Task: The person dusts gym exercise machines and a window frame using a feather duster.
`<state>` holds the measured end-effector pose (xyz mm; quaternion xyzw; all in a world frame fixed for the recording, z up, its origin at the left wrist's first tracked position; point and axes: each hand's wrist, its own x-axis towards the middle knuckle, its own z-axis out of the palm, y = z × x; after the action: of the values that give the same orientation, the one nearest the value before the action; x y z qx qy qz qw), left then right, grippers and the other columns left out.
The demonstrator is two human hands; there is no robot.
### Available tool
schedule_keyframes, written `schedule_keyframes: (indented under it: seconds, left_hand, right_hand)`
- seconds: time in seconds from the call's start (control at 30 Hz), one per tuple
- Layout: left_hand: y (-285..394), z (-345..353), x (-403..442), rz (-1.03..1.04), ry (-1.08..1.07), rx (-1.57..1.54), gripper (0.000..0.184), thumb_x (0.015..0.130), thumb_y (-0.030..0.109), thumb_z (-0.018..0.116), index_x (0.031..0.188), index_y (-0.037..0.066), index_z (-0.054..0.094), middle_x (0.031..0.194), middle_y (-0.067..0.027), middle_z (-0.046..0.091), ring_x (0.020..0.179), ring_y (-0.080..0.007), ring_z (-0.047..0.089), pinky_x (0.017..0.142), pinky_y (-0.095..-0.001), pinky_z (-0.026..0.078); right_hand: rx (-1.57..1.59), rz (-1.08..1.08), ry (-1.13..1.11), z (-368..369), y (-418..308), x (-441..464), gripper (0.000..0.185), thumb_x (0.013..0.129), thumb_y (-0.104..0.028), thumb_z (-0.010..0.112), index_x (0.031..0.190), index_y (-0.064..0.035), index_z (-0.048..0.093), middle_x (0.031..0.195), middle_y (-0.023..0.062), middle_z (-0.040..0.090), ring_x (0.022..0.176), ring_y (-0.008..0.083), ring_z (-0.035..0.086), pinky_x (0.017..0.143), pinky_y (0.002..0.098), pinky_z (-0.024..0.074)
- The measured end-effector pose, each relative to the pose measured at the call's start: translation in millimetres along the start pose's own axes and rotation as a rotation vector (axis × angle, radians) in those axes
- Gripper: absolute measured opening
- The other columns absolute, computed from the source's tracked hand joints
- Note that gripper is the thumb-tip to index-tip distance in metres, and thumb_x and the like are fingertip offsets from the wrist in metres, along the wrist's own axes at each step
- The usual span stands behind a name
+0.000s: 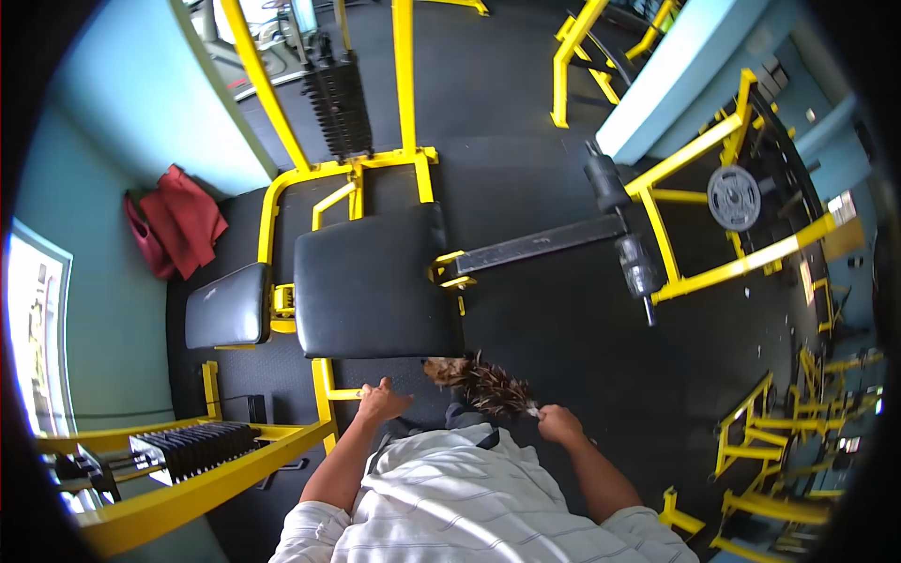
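My right hand [560,425] is closed around the handle end of a brown feather duster [493,387]. The duster's feathers point left, and their tip lies beside the front edge of a black padded seat [375,286]. Whether the feathers touch the pad I cannot tell. My left hand [384,402] is held with its fingers apart and nothing visible in it. It is right by the end of a short yellow bar [345,394] below the seat; contact with the bar is unclear.
A black backrest pad [228,308] stands left of the seat. To the right, a leg lever [540,246] ends in foam rollers [638,267]. Weight stacks [336,103] rise behind and at lower left. Red mats [178,225] lean on the wall.
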<state>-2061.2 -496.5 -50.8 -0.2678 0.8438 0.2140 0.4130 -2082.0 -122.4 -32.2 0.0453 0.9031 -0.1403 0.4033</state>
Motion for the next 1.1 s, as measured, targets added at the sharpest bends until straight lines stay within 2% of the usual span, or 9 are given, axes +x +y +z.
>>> schedule_keyframes:
  seconds: [0.2, 0.3, 0.53, 0.6, 0.67, 0.77, 0.9, 1.0, 1.1]
  left_hand:
    - [19.8, 3.3, -12.2, 0.228, 0.062, -0.011, 0.089, 0.075, 0.049, 0.067, 0.143, 0.006, 0.026, 0.132, -0.0307, 0.038, 0.126, -0.045, 0.037, 0.104, -0.046, 0.035]
    - [36.2, -4.4, -9.2, 0.322, 0.131, -0.137, 0.088, 0.075, 0.045, 0.069, 0.142, 0.005, 0.027, 0.131, -0.0281, 0.04, 0.124, -0.0431, 0.039, 0.103, -0.0447, 0.036]
    - [96.1, -43.4, 1.9, 0.427, 0.182, -0.136, 0.081, 0.077, 0.041, 0.069, 0.139, 0.003, 0.031, 0.128, -0.0273, 0.043, 0.123, -0.0409, 0.042, 0.102, -0.043, 0.037]
    - [107.8, -45.8, 9.8, 0.487, 0.229, -0.097, 0.082, 0.077, 0.041, 0.069, 0.139, 0.003, 0.031, 0.128, -0.0273, 0.044, 0.122, -0.0403, 0.042, 0.102, -0.0427, 0.037]
    - [120.9, -52.2, 9.3, 0.485, 0.231, -0.144, 0.082, 0.077, 0.042, 0.068, 0.139, 0.002, 0.031, 0.13, -0.0268, 0.043, 0.123, -0.0389, 0.042, 0.102, -0.0417, 0.037]
    - [140.3, -62.4, -2.5, 0.437, 0.178, -0.217, 0.082, 0.077, 0.042, 0.068, 0.139, 0.003, 0.031, 0.132, -0.0257, 0.042, 0.124, -0.0378, 0.042, 0.103, -0.0411, 0.036]
    - [136.9, -35.6, 43.3, 0.528, 0.228, -0.202, 0.081, 0.077, 0.042, 0.069, 0.139, 0.004, 0.032, 0.132, -0.0244, 0.043, 0.124, -0.0364, 0.042, 0.103, -0.0407, 0.036]
    - [157.0, -35.2, 41.9, 0.552, 0.242, -0.223, 0.08, 0.077, 0.041, 0.069, 0.138, 0.005, 0.033, 0.131, -0.0239, 0.043, 0.124, -0.0357, 0.043, 0.102, -0.0404, 0.038]
    - [179.7, -35.1, 23.7, 0.544, 0.169, -0.292, 0.08, 0.076, 0.04, 0.07, 0.138, 0.005, 0.034, 0.129, -0.0233, 0.044, 0.123, -0.0354, 0.044, 0.101, -0.04, 0.038]
  right_hand:
    - [0.222, 0.072, 0.32, 18.9, 2.3, 16.3, 0.019, 0.084, -0.021, 0.048, 0.09, -0.0072, 0.061, 0.091, 0.0233, 0.064, 0.087, 0.0442, 0.06, 0.076, 0.0515, 0.0484]
    - [0.171, -0.196, 0.576, 4.4, 16.2, -6.4, 0.011, 0.086, -0.016, 0.051, 0.082, -0.0084, 0.057, 0.07, 0.0188, 0.062, 0.064, 0.0428, 0.059, 0.056, 0.052, 0.0468]
    - [0.259, -0.223, 0.647, -15.0, 18.8, 44.9, 0.01, 0.087, -0.018, 0.052, 0.084, -0.0092, 0.056, 0.07, 0.0171, 0.062, 0.066, 0.0414, 0.06, 0.057, 0.051, 0.0476]
    - [0.09, -0.41, 0.534, -29.8, 14.0, 57.3, 0.01, 0.087, -0.018, 0.052, 0.085, -0.009, 0.056, 0.07, 0.0165, 0.062, 0.067, 0.0408, 0.06, 0.057, 0.0504, 0.0475]
    - [0.17, -0.383, 0.613, -36.4, 19.7, 63.9, 0.009, 0.088, -0.018, 0.052, 0.086, -0.0091, 0.055, 0.07, 0.0172, 0.062, 0.067, 0.0408, 0.06, 0.058, 0.0506, 0.0474]
    - [0.466, -0.019, 0.88, -36.8, 45.6, 75.4, 0.012, 0.088, -0.021, 0.05, 0.089, -0.0102, 0.054, 0.074, 0.0174, 0.063, 0.069, 0.0407, 0.061, 0.06, 0.051, 0.0485]
    - [0.249, -0.34, 0.777, -31.5, 81.0, 61.0, 0.011, 0.088, -0.02, 0.051, 0.088, -0.01, 0.054, 0.077, 0.0147, 0.064, 0.071, 0.0395, 0.061, 0.059, 0.0511, 0.0483]
    - [0.399, -0.184, 1.006, -30.1, 85.5, 61.8, 0.011, 0.088, -0.021, 0.053, 0.086, -0.0102, 0.056, 0.071, 0.0153, 0.063, 0.067, 0.038, 0.061, 0.058, 0.0492, 0.0487]
    - [0.434, -0.126, 0.938, -25.5, 72.0, 56.3, 0.011, 0.088, -0.021, 0.054, 0.086, -0.0105, 0.056, 0.072, 0.0159, 0.063, 0.068, 0.038, 0.062, 0.059, 0.0503, 0.0485]
